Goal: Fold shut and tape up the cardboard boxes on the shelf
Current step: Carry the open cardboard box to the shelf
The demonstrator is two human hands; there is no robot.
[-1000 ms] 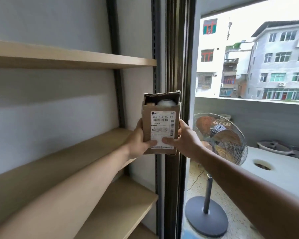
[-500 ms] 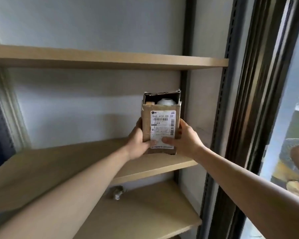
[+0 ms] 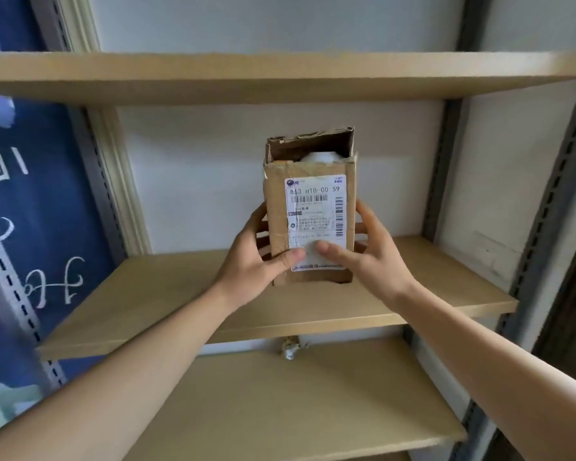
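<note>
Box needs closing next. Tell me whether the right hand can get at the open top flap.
Probably yes. The right hand grips the box low on its side, and nothing blocks the raised flap above, though the left hand must hold alone.

Shipping label showing on the cardboard box (image 3: pixel 308 207)

The white label (image 3: pixel 316 224) is reading "863 H10-00 59" above barcodes; its smaller print is staying too blurred to read. White characters are showing on the blue banner (image 3: pixel 24 201), illegible to me.

Tall brown cardboard box (image 3: pixel 308 207) stands upright, top still open, rear flap raised above the grip, a white rounded object (image 3: pixel 320 158) peeking out inside. A white shipping label (image 3: pixel 316 224) with barcodes faces the camera, its lower part under the gripping thumbs. The box bottom sits at the middle wooden shelf board (image 3: pixel 180 294).
</note>
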